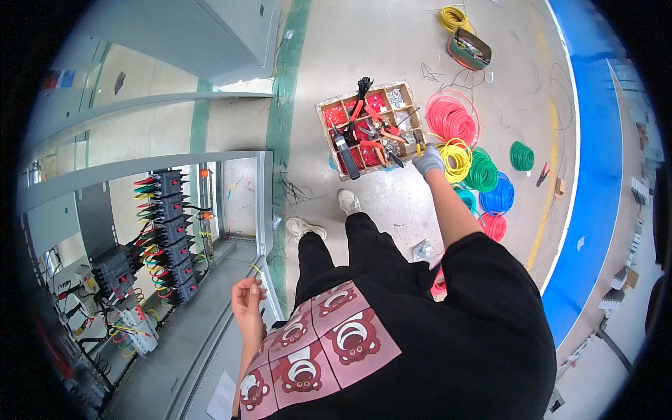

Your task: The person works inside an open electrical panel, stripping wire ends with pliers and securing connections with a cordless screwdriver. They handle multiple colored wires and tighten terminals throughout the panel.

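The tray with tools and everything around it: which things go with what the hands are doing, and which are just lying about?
Probably in the job:
- tray, at the right hand
- cabinet, near the left hand

Probably just lying about:
- wire scraps
- plastic bag
- loose pliers

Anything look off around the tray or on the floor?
Yes, mostly clutter: a red-handled tool lies on the floor, away from the tray, and dark wire scraps litter the floor beside the cabinet. Also, the right hand looks gloved, the left hand bare.
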`<state>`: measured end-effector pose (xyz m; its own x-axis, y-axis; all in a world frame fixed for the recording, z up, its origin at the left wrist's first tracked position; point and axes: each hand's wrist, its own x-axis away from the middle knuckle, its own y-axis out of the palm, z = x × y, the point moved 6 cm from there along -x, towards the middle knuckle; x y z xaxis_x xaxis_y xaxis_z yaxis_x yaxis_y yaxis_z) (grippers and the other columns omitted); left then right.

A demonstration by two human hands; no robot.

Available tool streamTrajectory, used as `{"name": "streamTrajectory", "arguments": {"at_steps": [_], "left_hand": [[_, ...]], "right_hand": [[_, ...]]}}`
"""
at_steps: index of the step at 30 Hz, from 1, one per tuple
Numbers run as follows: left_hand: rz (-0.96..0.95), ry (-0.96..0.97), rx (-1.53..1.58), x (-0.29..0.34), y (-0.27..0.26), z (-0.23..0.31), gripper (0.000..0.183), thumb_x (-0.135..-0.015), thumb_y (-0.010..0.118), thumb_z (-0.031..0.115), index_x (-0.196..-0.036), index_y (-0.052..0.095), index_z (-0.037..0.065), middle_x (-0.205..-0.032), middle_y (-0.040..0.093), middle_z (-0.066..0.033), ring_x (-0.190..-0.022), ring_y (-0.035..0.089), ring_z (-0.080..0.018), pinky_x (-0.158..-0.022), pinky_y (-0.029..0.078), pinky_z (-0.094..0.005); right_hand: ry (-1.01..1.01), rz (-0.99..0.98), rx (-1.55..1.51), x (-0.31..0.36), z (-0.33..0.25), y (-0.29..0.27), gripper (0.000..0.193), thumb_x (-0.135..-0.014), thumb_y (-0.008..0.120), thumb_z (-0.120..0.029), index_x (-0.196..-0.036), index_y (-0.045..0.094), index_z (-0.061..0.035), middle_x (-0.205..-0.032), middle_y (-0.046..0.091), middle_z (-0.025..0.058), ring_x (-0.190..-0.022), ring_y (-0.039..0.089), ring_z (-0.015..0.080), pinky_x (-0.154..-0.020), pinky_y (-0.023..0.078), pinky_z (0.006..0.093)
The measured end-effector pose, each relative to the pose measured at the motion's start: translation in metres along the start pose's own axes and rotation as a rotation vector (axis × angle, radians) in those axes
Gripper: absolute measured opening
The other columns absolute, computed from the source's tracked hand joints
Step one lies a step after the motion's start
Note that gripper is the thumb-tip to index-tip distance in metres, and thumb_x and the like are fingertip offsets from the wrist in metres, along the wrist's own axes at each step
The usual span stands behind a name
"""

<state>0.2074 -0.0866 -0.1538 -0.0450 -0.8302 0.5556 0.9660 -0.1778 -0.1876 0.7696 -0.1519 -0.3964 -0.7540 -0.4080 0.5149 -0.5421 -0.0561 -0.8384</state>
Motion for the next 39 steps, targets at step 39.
{"name": "streamTrajectory", "arguments": {"at_steps": [39], "left_hand": [[0.193,0.225,-0.36,0.034,0.016,-0.027,0.014,-0.089,0.058,0.013,-0.101,0.057,0.005,-0.092,0.061,-0.0122,-0.084,0.062,-0.0279,-0.076,0.049,-0.0365]], "right_hand": [[-0.411,-0.166,0.035,-0.036,-0.15,0.179,0.081,-0.072,0.072,-0.033,-0.137,0.035,-0.0005,-0.11,0.064,0.0244,-0.1,0.062,0.0399,-0.088,0.047,0.0439]]}}
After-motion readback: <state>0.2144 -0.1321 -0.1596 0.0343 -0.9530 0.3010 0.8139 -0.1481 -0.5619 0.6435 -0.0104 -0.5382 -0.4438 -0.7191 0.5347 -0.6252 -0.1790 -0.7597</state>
